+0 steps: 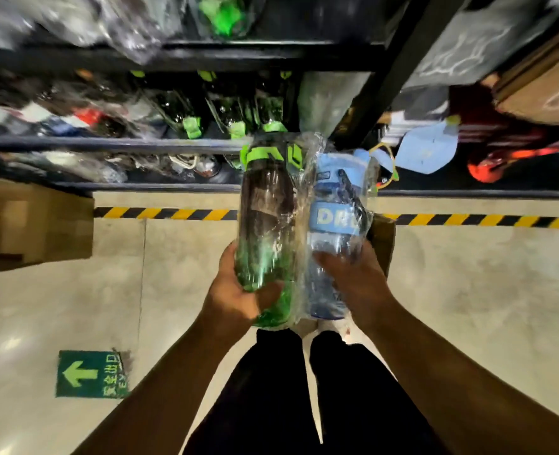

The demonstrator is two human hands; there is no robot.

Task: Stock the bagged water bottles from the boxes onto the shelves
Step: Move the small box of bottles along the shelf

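Observation:
My left hand (238, 290) grips the base of a green bagged water bottle (268, 205) with a bright green lid. My right hand (353, 277) grips the base of a blue bagged water bottle (334, 208) with a pale blue band. Both bottles are wrapped in clear plastic and point towards the dark metal shelves (140, 144), side by side and touching. Several more green bagged bottles (225, 110) lie on the middle shelf just beyond them. A cardboard box (384, 244) sits on the floor, mostly hidden behind my right hand.
A second cardboard box (32, 221) stands on the floor at the left. Yellow-black hazard tape (468, 220) runs along the shelf foot. A shelf upright (380, 80) rises right of the bottles. Blue and red bagged goods (435, 152) fill the right bay. A green exit sign (91, 374) marks the floor.

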